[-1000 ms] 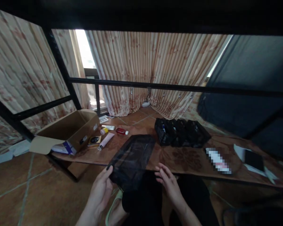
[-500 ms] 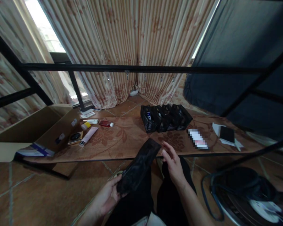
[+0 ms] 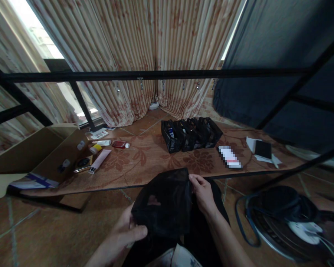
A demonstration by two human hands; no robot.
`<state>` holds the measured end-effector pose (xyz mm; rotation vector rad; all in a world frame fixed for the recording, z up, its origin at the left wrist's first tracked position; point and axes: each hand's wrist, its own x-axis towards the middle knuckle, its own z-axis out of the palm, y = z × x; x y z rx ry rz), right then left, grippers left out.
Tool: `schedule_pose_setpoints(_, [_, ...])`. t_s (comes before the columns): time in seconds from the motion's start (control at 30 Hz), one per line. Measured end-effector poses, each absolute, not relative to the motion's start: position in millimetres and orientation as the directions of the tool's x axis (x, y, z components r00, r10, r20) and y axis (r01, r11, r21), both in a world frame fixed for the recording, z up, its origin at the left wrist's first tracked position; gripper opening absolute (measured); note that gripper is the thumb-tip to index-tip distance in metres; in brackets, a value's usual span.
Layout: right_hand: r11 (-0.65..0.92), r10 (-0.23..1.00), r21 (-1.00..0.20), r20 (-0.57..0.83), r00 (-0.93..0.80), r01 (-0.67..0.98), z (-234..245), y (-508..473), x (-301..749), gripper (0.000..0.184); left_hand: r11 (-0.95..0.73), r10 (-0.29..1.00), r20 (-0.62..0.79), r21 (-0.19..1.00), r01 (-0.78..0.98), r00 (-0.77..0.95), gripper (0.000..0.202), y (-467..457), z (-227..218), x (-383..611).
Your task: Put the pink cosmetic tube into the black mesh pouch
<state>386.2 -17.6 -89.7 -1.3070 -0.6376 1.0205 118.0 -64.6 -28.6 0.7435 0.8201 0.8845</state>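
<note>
A black mesh pouch (image 3: 165, 202) is held above my lap, its broad side turned up toward me. At its lower left my left hand (image 3: 130, 226) grips it, thumb on the near face and fingers partly hidden behind it. My right hand (image 3: 202, 189) pinches the pouch's right edge near the upper corner. Through the thin mesh a small reddish patch shows; I cannot make out what it is. Several similar black mesh pouches (image 3: 192, 134) stand in a row on the bench beyond, with small things inside.
At left on the cloth-covered bench (image 3: 144, 167) lie an open cardboard box (image 3: 69, 152), a pink tube (image 3: 100, 161), a white tube (image 3: 102, 142) and a red bottle (image 3: 120, 144). A phone (image 3: 229, 157) and a dark notebook (image 3: 263, 149) lie at right. A black metal bar (image 3: 167, 74) crosses behind.
The pouch has gone from narrow and flattened to spread wide, facing me. My right hand has closed on its edge. The view has shifted slightly.
</note>
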Motion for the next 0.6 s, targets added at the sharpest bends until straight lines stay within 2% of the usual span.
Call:
schedule_pose_setpoints(0.1, [-0.071,0.88,-0.961,-0.185,0.437,-0.266,-94,-19,377,0.042,0.341,0.906,-0.26,0.916,-0.212,0.335,0.05,-63,-20,121])
schedule_pose_setpoints(0.17, [-0.093,0.888,-0.97,-0.183,0.423,-0.224,-96,-20,372,0.043,0.312,0.933,-0.259,0.929,-0.2,0.251,0.039,-61,-17,125])
schedule_pose_setpoints(0.27, [-0.126,0.897,-0.987,-0.154,0.414,-0.096,-98,-22,369,0.046,0.321,0.946,-0.297,0.907,-0.274,0.127,0.034,-60,-11,131])
schedule_pose_setpoints(0.4, [-0.018,0.888,-0.987,0.059,0.456,0.162,-82,-29,362,0.045,0.336,0.935,-0.352,0.864,-0.376,0.027,0.037,-59,-4,141])
schedule_pose_setpoints(0.5, [0.092,0.917,-0.986,0.139,0.374,0.139,-56,-38,351,0.043,0.304,0.932,-0.361,0.843,-0.445,-0.046,0.042,-56,-4,146])
schedule_pose_setpoints(0.6, [0.162,0.965,-0.983,0.175,0.197,0.083,-32,-48,338,0.04,0.316,0.922,-0.385,0.803,-0.505,-0.035,0.044,-54,-10,146])
